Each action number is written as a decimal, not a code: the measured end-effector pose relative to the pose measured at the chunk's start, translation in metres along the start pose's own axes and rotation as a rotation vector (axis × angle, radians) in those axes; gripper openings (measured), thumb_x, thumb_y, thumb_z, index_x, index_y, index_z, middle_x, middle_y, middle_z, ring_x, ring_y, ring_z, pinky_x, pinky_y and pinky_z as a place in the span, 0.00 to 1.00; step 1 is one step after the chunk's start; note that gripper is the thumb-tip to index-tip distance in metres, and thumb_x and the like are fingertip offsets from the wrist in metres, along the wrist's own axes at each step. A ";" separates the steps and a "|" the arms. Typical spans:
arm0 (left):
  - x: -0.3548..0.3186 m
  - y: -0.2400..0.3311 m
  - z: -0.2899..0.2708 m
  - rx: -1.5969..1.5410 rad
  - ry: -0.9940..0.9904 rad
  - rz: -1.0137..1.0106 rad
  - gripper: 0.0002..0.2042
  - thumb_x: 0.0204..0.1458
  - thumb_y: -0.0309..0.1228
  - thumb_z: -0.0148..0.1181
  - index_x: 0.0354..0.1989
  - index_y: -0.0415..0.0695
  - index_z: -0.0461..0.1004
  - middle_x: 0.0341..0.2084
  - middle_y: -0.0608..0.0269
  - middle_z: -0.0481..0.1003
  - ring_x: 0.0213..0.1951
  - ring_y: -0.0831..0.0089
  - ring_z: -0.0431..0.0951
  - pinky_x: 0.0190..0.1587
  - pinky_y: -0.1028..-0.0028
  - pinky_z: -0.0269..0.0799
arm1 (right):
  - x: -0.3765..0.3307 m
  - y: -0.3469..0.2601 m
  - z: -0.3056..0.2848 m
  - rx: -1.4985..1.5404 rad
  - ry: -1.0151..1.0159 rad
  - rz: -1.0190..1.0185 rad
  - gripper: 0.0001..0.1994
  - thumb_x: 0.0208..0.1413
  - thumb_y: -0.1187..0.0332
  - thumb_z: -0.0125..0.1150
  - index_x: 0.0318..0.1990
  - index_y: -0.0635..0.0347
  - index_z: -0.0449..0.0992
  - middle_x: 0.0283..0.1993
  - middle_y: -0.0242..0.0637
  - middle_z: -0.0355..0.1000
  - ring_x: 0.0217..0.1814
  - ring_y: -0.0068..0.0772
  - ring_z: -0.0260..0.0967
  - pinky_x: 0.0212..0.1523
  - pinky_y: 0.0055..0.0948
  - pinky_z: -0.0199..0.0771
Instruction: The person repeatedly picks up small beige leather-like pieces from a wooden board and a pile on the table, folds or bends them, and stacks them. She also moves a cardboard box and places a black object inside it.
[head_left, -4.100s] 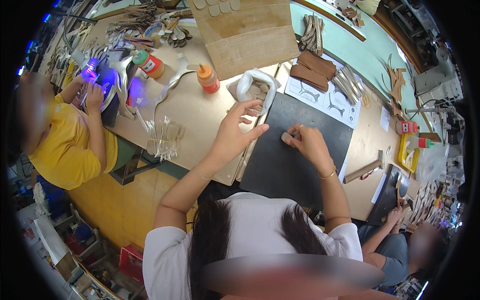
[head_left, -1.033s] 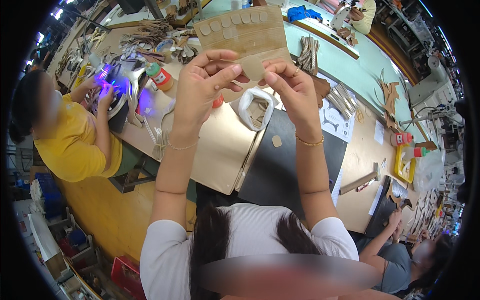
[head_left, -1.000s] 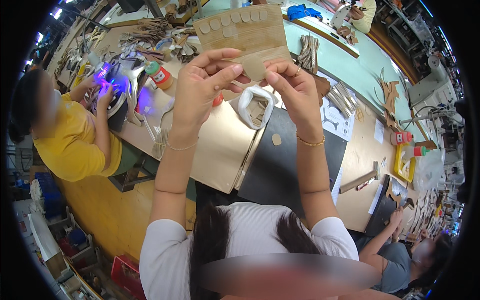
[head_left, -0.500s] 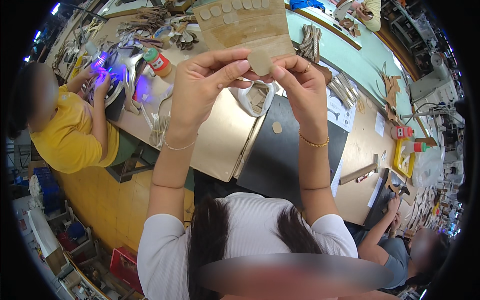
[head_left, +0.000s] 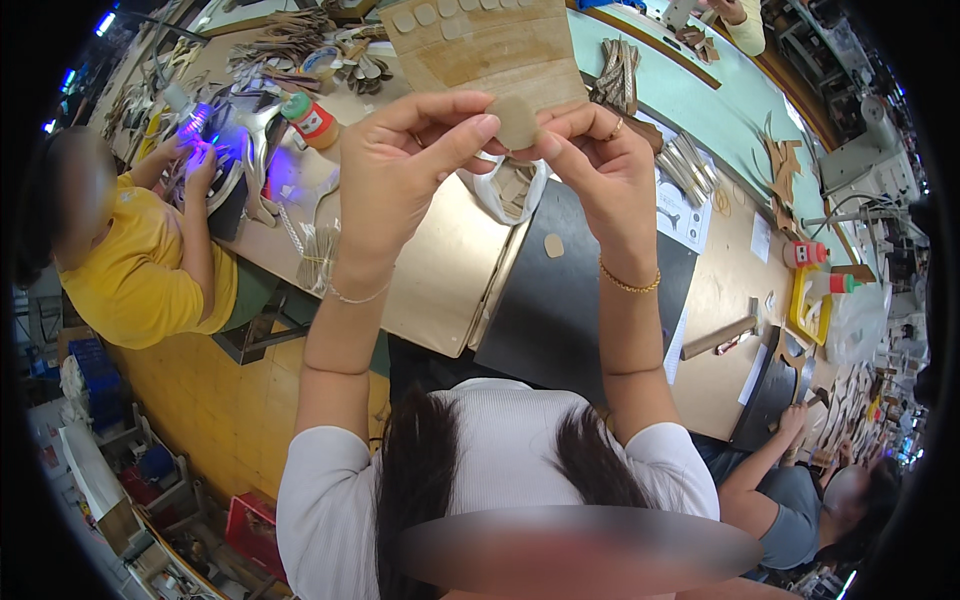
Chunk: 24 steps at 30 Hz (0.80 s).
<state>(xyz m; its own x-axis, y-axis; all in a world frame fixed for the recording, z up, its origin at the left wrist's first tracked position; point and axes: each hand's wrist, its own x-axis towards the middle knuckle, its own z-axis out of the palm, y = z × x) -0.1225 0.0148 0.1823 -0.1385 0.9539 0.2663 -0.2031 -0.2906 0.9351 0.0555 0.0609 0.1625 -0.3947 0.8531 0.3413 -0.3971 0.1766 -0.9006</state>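
Head view. Both hands raised above the counter (head_left: 440, 290), held close together. Left hand (head_left: 400, 170) and right hand (head_left: 600, 165) each pinch one small round tan leather-like disc (head_left: 517, 120) between thumb and forefinger; fingers of both hands closed on its opposite edges, disc held in the air, well above the work surface.

Below the hands: one black rectangular mat (head_left: 570, 300) on the counter, with one second small tan disc (head_left: 553, 245) lying loose on it. Just beside the mat's far edge, one white bag-like holder (head_left: 510, 190) with tan pieces inside; count inside cannot be told.

Far side: one large tan sheet (head_left: 490, 45) with several round patches along its top edge.

Left: one person in a yellow shirt (head_left: 140, 270) working under a purple-blue light (head_left: 195, 130); one orange-and-white glue bottle with green cap (head_left: 310, 118) nearby.

Right: two red-and-white bottles with green caps (head_left: 805, 252), one yellow tray (head_left: 800, 310).

Lower right: one further person in a grey shirt (head_left: 790, 510).
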 end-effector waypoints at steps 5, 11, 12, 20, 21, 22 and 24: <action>-0.006 -0.009 0.006 -0.008 0.041 0.063 0.14 0.50 0.17 0.64 0.44 0.36 0.69 0.30 0.55 0.78 0.31 0.73 0.81 0.32 0.79 0.79 | -0.005 0.005 -0.007 0.035 0.036 0.002 0.12 0.52 0.76 0.67 0.37 0.65 0.67 0.40 0.43 0.75 0.42 0.30 0.76 0.43 0.24 0.76; -0.025 -0.041 0.018 0.037 -0.047 -0.013 0.18 0.49 0.17 0.64 0.45 0.39 0.64 0.30 0.54 0.78 0.32 0.73 0.80 0.33 0.80 0.77 | -0.038 0.016 -0.028 -0.028 0.099 0.085 0.19 0.50 0.75 0.69 0.46 0.61 0.64 0.40 0.41 0.74 0.42 0.27 0.74 0.45 0.25 0.75; -0.029 -0.049 0.022 0.046 -0.082 -0.062 0.19 0.49 0.18 0.65 0.47 0.39 0.64 0.31 0.54 0.78 0.35 0.74 0.80 0.33 0.80 0.77 | -0.045 0.018 -0.035 -0.091 0.112 0.144 0.20 0.50 0.75 0.69 0.46 0.61 0.64 0.40 0.41 0.74 0.42 0.26 0.73 0.44 0.24 0.75; -0.033 -0.084 0.004 0.276 0.016 -0.151 0.23 0.49 0.23 0.67 0.53 0.39 0.68 0.46 0.58 0.72 0.40 0.77 0.77 0.32 0.80 0.77 | -0.101 0.080 -0.082 -0.627 0.271 0.619 0.13 0.52 0.73 0.66 0.45 0.66 0.73 0.34 0.35 0.76 0.34 0.22 0.73 0.38 0.22 0.74; -0.031 -0.083 -0.001 0.278 0.046 -0.149 0.22 0.49 0.23 0.67 0.53 0.39 0.68 0.46 0.58 0.72 0.39 0.78 0.76 0.32 0.80 0.77 | -0.106 0.088 -0.083 -0.683 0.245 0.555 0.13 0.52 0.73 0.66 0.44 0.66 0.73 0.34 0.35 0.76 0.33 0.24 0.73 0.38 0.23 0.74; -0.029 -0.081 -0.005 0.281 0.078 -0.146 0.22 0.49 0.23 0.67 0.52 0.38 0.69 0.47 0.59 0.72 0.39 0.78 0.76 0.32 0.80 0.77 | -0.110 0.096 -0.081 -0.764 0.246 0.555 0.13 0.52 0.73 0.66 0.44 0.65 0.74 0.33 0.36 0.76 0.32 0.25 0.73 0.38 0.23 0.75; -0.023 -0.075 -0.012 0.265 0.129 -0.116 0.21 0.48 0.23 0.67 0.52 0.38 0.69 0.46 0.59 0.72 0.39 0.79 0.75 0.31 0.81 0.77 | -0.115 0.107 -0.076 -0.888 0.235 0.504 0.13 0.51 0.72 0.66 0.44 0.64 0.74 0.32 0.39 0.75 0.29 0.31 0.72 0.36 0.27 0.74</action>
<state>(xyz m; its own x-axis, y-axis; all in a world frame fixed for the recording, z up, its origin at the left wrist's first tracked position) -0.1161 0.0135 0.1034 -0.2549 0.9570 0.1383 0.0327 -0.1344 0.9904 0.1217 0.0189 0.0062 -0.1367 0.9852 -0.1034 0.5569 -0.0099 -0.8306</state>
